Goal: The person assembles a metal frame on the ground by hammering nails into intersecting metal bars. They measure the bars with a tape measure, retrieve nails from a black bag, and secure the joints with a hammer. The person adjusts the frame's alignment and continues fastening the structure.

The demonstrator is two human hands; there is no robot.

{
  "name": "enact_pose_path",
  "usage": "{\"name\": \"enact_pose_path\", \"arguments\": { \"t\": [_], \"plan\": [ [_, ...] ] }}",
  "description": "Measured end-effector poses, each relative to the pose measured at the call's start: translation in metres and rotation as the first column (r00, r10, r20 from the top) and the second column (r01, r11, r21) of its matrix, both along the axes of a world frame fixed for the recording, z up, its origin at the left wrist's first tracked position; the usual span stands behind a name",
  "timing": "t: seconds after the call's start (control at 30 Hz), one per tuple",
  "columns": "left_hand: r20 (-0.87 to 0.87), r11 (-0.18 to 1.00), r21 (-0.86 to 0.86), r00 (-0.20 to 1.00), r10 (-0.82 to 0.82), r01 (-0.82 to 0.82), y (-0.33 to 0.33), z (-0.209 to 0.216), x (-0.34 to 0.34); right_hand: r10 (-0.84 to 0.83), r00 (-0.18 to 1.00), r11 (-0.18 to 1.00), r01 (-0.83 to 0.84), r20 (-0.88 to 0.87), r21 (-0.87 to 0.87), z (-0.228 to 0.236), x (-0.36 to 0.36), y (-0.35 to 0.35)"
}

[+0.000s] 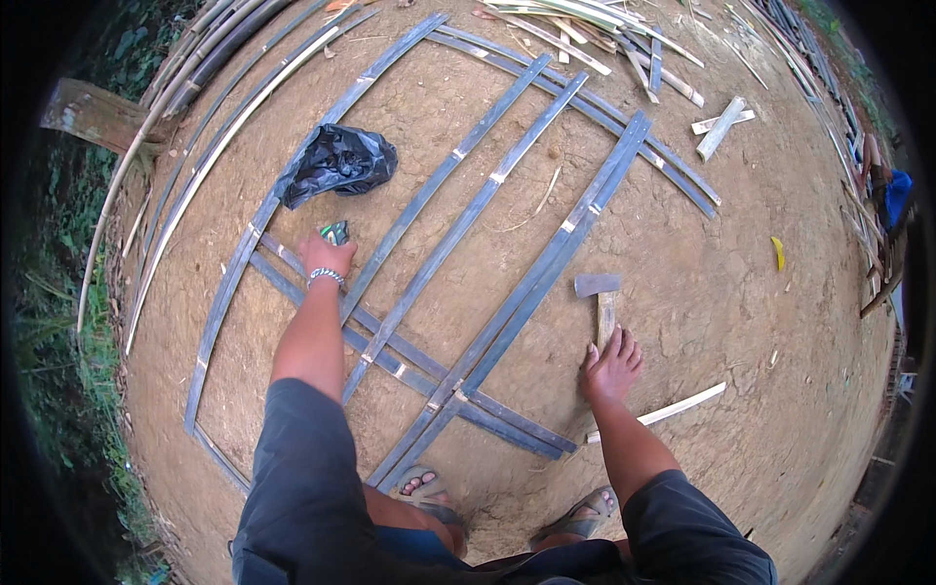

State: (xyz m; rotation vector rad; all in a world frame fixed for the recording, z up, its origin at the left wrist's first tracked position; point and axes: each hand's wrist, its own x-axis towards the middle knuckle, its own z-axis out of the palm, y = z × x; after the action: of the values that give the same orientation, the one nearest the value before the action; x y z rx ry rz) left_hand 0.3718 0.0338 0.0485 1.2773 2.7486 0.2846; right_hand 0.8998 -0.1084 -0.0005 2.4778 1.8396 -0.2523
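Observation:
Near the lattice's left side, my left hand is closed on a small green and dark packet, mostly hidden by the fingers. Just beyond it, a crumpled black plastic bag lies over one long strip. Dark split-bamboo strips form a crossed frame on the ground in front of me. On the right, a hatchet with a dark metal head and short wooden handle lies on the dirt. My right hand rests at the lower end of that handle, fingers stretched out and apart.
A pale bamboo strip lies beside my right forearm. Two short bamboo pieces cross at the far right, near a yellow leaf. Split bamboo is heaped at the back. Long poles line the left edge by a wooden stump.

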Motion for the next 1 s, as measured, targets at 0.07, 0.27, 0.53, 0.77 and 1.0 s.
{"name": "enact_pose_path", "arguments": {
  "t": [0.07,0.27,0.53,0.77,1.0],
  "plan": [
    [0.033,0.989,0.131,0.996,-0.08,0.075,-0.013,0.002,-0.001,0.006,1.0,1.0,-0.006,-0.013,0.012,-0.001,-0.001,-0.002],
    [0.928,0.989,0.09,0.349,-0.127,0.12,-0.108,0.055,0.071,0.066,0.996,0.976,-0.051,-0.061,0.211,-0.003,0.007,-0.009],
    [0.834,0.935,-0.261,-0.433,0.343,0.239,-0.279,0.071,0.144,-0.037,0.993,0.96,0.003,0.114,0.278,-0.012,0.105,0.022],
    [0.882,0.761,-0.19,-0.232,0.409,0.62,-0.293,0.049,0.165,0.522,0.789,0.85,-0.449,-0.323,0.277,0.054,0.004,-0.039],
    [0.906,0.767,-0.21,-0.175,0.386,0.606,-0.293,0.046,0.183,-0.375,0.149,0.758,-0.52,-0.915,-0.395,0.07,-0.1,-0.14]
  ]
}}
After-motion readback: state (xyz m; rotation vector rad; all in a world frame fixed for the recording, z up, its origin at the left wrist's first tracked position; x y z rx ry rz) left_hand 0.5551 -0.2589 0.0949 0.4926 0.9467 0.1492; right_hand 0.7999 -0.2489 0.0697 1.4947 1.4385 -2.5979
